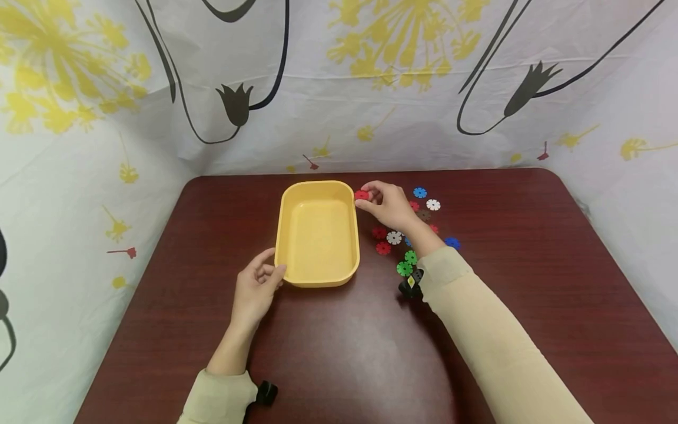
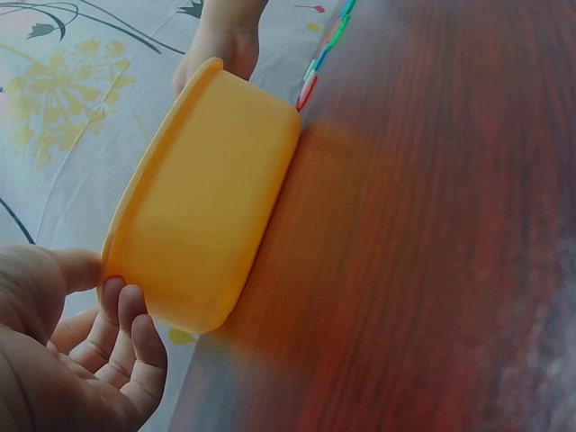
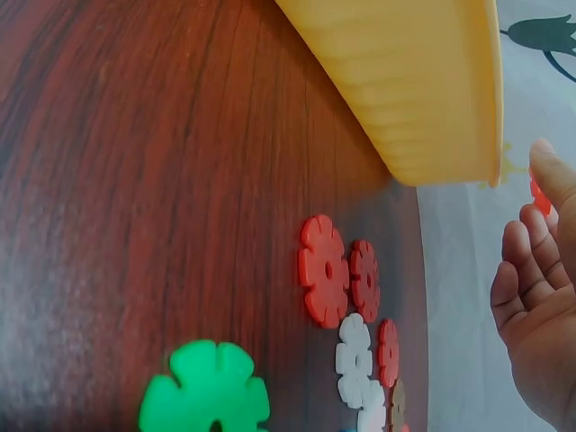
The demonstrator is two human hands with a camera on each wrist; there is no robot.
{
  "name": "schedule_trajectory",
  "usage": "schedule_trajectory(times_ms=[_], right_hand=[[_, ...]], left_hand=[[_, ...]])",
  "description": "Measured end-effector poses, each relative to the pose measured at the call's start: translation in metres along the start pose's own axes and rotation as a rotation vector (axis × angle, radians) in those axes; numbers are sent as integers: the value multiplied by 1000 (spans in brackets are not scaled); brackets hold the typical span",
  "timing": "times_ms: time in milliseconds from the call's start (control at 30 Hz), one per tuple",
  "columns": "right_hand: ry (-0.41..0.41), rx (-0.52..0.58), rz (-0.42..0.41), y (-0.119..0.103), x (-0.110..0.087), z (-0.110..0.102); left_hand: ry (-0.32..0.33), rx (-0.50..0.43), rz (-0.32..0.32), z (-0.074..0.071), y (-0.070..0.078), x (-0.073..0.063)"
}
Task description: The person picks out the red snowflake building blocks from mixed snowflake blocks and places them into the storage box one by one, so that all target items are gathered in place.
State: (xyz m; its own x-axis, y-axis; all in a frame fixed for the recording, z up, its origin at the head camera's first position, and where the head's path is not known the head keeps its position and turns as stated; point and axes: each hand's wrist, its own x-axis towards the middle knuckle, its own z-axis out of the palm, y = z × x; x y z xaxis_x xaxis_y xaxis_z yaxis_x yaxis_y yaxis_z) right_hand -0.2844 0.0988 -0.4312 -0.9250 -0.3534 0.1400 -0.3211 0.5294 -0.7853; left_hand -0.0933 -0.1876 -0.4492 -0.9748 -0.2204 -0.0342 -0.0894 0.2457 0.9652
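A yellow plastic tub (image 1: 318, 281) stands on the table with a bare floor inside. My left hand (image 1: 258, 288) pinches its near left corner, thumb on the rim and fingers against the outer wall, as the left wrist view also shows. Beside the tub's far right corner, my right hand (image 1: 389, 205) pinches a red flower-shaped disc (image 1: 361, 195) between thumb and fingers, at rim height. In the right wrist view that disc (image 3: 540, 194) is mostly hidden behind the thumb.
Notched discs lie scattered right of the tub, partly under my right forearm: red (image 1: 383, 248), white (image 1: 433, 204), blue (image 1: 420, 192), green (image 1: 405, 268) and brown (image 1: 423, 215). A patterned cloth (image 1: 318, 106) hangs behind the dark red wooden table (image 1: 339, 353).
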Motion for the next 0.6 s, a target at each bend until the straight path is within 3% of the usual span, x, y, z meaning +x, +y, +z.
schedule_trajectory(times_ms=[600], right_hand=[[-3, 2, -47, -21, 16, 16]], left_hand=[[-7, 6, -5, -2, 1, 0]])
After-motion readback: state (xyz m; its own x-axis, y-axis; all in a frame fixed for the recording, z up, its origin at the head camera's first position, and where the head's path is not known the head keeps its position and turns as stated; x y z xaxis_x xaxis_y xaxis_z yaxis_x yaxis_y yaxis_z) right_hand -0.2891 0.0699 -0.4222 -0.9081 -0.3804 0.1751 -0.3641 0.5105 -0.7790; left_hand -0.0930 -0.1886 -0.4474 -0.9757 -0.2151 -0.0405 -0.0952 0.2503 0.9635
